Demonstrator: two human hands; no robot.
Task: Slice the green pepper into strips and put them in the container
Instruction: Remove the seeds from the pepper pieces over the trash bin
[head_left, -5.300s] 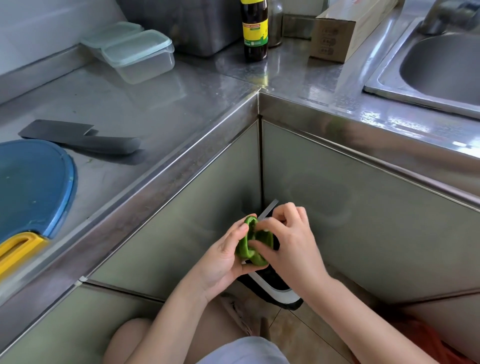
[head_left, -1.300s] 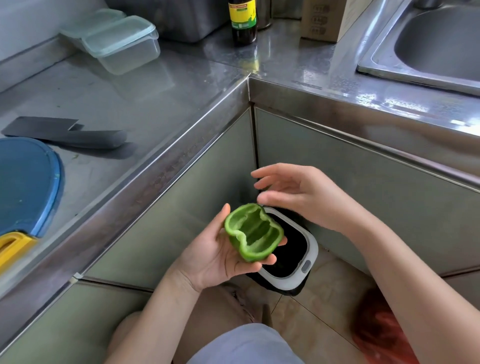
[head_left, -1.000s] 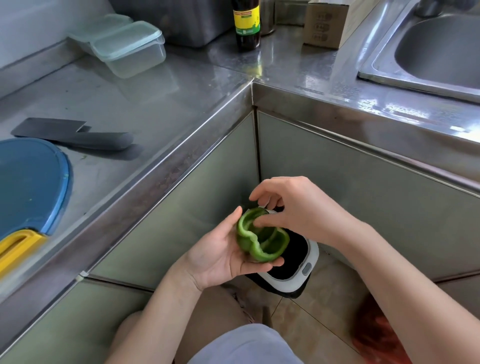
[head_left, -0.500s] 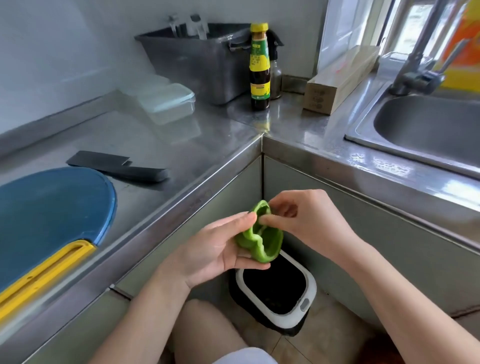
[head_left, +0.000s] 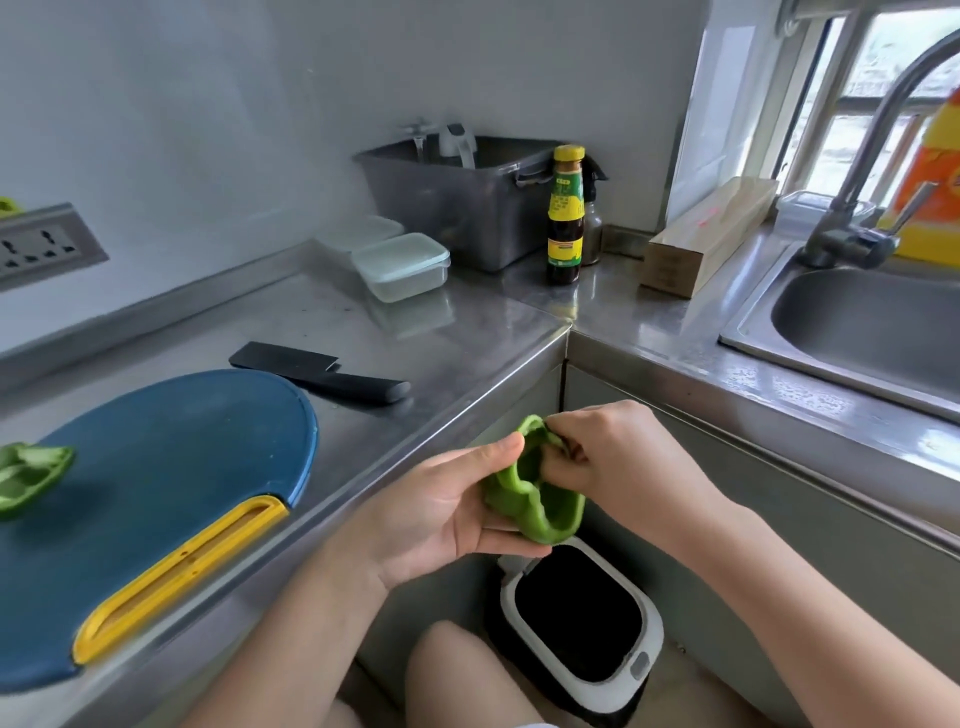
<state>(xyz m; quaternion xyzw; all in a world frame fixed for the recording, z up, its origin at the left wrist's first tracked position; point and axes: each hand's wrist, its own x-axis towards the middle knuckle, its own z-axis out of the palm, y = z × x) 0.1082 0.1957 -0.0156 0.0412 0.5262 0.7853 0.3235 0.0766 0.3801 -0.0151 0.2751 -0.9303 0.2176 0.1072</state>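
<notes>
My left hand (head_left: 436, 514) cradles a hollowed green pepper half (head_left: 540, 499) in front of the counter corner, above an open bin (head_left: 582, 623) on the floor. The fingers of my right hand (head_left: 618, 457) are curled into the pepper's upper rim, pinching it. A second pepper half (head_left: 31, 473) lies cut side up at the left of the blue cutting board (head_left: 171, 478). A black knife (head_left: 317, 371) rests on the counter behind the board. Two lidded clear containers (head_left: 400, 265) stand further back.
A sauce bottle (head_left: 565, 218), a grey tub (head_left: 457, 197) and a cardboard box (head_left: 701, 239) stand along the back corner. The sink (head_left: 862, 332) with its tap (head_left: 857, 208) is at the right. A wall socket (head_left: 41, 244) sits at the left.
The view has tilted up, bringing the wall, the window and the second pepper half into sight. My hands have risen a little with the pepper half; my right hand's fingers went back into it.
</notes>
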